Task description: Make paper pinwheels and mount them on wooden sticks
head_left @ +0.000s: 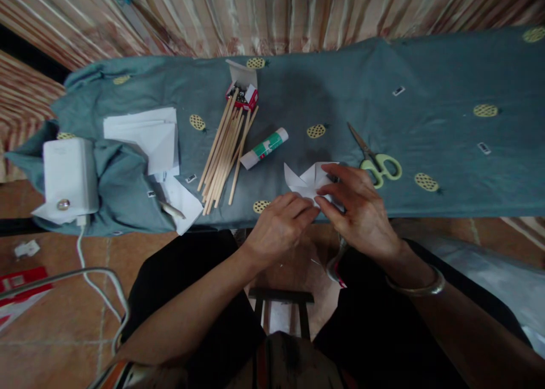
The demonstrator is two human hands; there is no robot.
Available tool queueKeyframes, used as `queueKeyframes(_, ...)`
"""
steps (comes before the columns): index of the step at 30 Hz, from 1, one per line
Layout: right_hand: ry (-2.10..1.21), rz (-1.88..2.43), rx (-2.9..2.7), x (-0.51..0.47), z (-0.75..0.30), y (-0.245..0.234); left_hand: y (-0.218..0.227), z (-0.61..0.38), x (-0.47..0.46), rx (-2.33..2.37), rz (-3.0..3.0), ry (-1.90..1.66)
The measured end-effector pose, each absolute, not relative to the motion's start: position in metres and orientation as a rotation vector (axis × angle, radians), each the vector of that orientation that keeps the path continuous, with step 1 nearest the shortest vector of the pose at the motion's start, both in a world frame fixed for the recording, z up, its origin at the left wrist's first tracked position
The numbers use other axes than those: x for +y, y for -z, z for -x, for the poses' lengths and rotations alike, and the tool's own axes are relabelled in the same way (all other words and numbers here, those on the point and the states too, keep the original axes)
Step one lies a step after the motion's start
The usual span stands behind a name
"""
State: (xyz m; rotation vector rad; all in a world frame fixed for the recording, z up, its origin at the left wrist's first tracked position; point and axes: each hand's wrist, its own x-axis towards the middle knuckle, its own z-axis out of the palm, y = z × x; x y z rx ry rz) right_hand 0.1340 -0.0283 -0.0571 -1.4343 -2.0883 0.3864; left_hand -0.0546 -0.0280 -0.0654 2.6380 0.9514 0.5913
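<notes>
A white paper pinwheel [310, 179] with folded, pointed blades is held between my hands near the table's front edge. My left hand [281, 221] has its fingers curled and pressed on the paper's lower left edge. From the right, my right hand [355, 201] grips the paper, thumb at its lower edge and fingers over its right side. The fingers hide part of the folds. Just beyond my right hand lie scissors [374, 162] with light green handles. A glue stick [264, 148] with a green label rests to the left of the paper.
Several wooden sticks [223, 156] lie beside an open red box [242, 93] of small metal pieces. White paper sheets [147, 130] are stacked at left, near a white device [70, 173] with a cable [80, 252]. A teal cloth [451, 82] covers the table.
</notes>
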Motion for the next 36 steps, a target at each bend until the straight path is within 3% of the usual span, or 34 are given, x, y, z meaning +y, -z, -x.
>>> queueKeyframes(22, -0.424, 1.387, -2.163, -0.031, -0.133, 0.059, 0.064, 0.054, -0.027, 0.945, -2.635, -0.600)
queueKeyframes(29, -0.188, 1.321, -2.157, -0.036, -0.128, 0.072, 0.065, 0.054, -0.027, 0.951, -2.627, -0.581)
queueKeyframes(36, -0.498, 1.364, -2.054, -0.032, -0.138, 0.071, 0.064, 0.054, -0.026, 0.951, -2.610, -0.603)
